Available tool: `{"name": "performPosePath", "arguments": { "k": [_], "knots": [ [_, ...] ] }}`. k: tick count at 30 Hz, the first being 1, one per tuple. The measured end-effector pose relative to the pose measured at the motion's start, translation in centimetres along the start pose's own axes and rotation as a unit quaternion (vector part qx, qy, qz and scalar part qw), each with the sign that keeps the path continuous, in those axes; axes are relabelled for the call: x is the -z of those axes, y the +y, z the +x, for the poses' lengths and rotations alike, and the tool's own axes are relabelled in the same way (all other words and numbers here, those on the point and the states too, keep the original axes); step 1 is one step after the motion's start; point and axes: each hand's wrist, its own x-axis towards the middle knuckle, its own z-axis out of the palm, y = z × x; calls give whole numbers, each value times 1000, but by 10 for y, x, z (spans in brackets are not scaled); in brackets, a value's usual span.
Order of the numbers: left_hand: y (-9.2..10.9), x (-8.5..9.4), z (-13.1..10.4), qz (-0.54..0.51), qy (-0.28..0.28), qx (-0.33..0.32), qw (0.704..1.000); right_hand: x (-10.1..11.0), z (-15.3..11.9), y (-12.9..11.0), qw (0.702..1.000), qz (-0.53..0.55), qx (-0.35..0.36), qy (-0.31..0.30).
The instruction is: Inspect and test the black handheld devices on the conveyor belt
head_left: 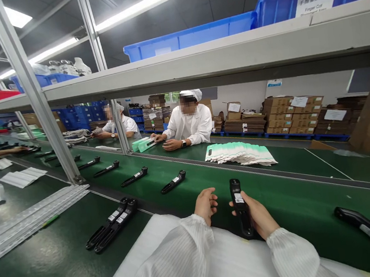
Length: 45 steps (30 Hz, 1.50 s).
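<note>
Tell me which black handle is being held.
The black handle in the right hand, label showing; the next handle to its left and the one to its right lie on the green belt.

Long blk part [244, 221], wht labels [238, 198], in R hand [259, 215].

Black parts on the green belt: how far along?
Labels are already on the held part and the pair beside the belt. The right hand grips that part; the left hand is empty. Remaining: seemingly the row of parts along the belt; their steps can't be told.
</note>
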Motion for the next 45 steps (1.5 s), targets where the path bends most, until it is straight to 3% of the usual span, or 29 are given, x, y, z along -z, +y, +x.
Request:
{"name": "performPosePath", "arguments": {
  "k": [4, 8, 13, 16, 19, 22, 25, 27, 29, 33, 39, 43, 45],
  "knots": [
    [-2, -1, -1, 27, -12, -3, 1000, 23, 18, 12, 972, -217, 59, 60],
    [-3, -1, -2, 52, -30, -1, 998, 45, 33, 22, 877, -444, 139, 119],
    [-5, -1, -3, 87, -56, 2, 995, 44, 30, 20, 791, -536, 237, 177],
    [-8, -2, -1, 115, -76, 1, 991, 27, 17, 12, 788, -509, 310, 156],
    [-9, -2, 3, 172, -103, -20, 980, 9, 5, 8, 823, -473, 306, 69],
    [-1, 8, 11, 329, -92, -138, 930, -2, -3, 10, 840, -470, 271, -7],
    [14, 27, 23, 510, 17, -293, 808, -5, -6, 11, 842, -475, 255, -38],
    [23, 41, 33, 577, 98, -304, 752, -4, -6, 11, 845, -476, 241, -42],
    [28, 53, 42, 606, 151, -260, 737, -3, -6, 10, 849, -474, 231, -41],
    [26, 60, 51, 560, 131, -185, 797, -3, -6, 9, 856, -462, 229, -37],
    [25, 49, 46, 455, 64, -127, 879, -2, -5, 11, 865, -442, 233, -41],
    [28, 39, 31, 330, -43, -71, 940, 0, 0, 12, 910, -355, 212, -35],
    [27, 31, 22, 196, -105, -24, 975, 1, 4, 12, 937, -293, 185, -31]
  ]
}}
